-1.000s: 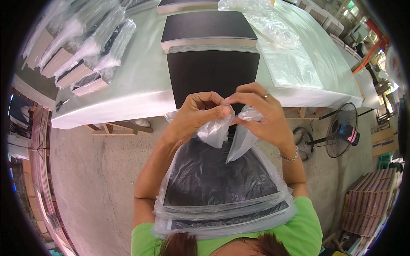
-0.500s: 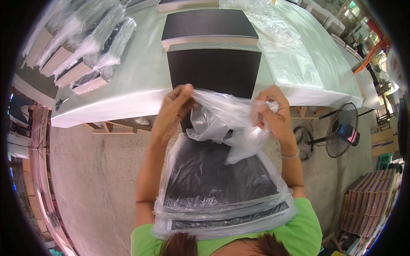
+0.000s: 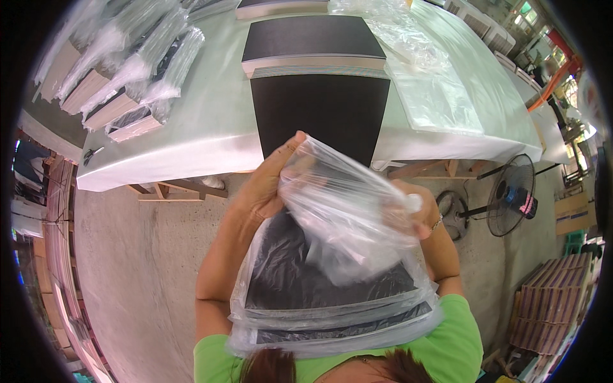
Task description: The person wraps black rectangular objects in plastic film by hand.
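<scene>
A thin clear plastic bag (image 3: 345, 198) is stretched between my two hands in front of me. Its upper left corner is gripped by my left hand (image 3: 268, 185), whose fingers show dimly through the film. My right hand (image 3: 421, 207), slightly blurred, clutches the bunched right side. Below hangs a dark flat panel (image 3: 287, 268) wrapped in clear plastic, close against my body. Whether the stretched film joins that wrapping, I cannot tell. Past my hands, a plain black sheet (image 3: 319, 108) lies at the table's near edge, in front of a thick stack of black-topped sheets (image 3: 313, 41).
Several plastic-wrapped stacks (image 3: 121, 112) lie at the left of the white-covered table (image 3: 211, 127), with small scissors (image 3: 92, 155) at its corner. Flat clear plastic bags (image 3: 440, 102) lie on the right. A fan (image 3: 511, 195) stands beyond the table's right side; slatted stacks (image 3: 552, 303) fill the lower right.
The bunched film has been spread into a wide sheet between my hands. My right hand has moved down; my left hand has shifted slightly right.
</scene>
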{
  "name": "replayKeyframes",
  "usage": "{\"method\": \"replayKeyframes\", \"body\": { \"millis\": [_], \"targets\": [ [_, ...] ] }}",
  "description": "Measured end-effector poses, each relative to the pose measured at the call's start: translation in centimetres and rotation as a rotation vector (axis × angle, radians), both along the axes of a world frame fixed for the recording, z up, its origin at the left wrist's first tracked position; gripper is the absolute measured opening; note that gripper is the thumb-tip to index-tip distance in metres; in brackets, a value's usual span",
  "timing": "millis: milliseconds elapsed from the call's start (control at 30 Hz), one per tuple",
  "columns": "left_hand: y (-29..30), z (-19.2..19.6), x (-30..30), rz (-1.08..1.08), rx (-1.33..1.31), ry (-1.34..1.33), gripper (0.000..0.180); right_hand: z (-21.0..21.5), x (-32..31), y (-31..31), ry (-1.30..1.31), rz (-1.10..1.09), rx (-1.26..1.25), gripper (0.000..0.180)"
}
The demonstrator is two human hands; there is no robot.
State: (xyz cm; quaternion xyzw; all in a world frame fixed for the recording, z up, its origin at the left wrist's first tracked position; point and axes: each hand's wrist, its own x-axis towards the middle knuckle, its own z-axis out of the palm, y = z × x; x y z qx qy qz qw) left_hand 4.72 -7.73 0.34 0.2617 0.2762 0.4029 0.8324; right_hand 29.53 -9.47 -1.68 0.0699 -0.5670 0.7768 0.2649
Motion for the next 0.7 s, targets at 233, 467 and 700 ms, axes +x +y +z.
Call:
{"method": "replayKeyframes", "body": {
  "millis": [233, 467, 700],
  "targets": [
    [-1.2, -6.5, -3.0, -0.375, 0.172, -0.003, 0.058, 0.6, 0.9, -0.3, 0.483, -0.260, -0.464, 0.035],
    [0.6, -4.9, -4.8, 0.232, 0.057, -0.587, 0.031, -1.4, 1.6, -2.3, -0.241, -0.292, -0.327, 0.040],
    [-0.2, -7.5, -6.0, -0.102, -0.009, -0.148, 0.046, -1.3, 2.3, -2.0, 0.221, -0.050, -0.297, 0.046]
  ]
}}
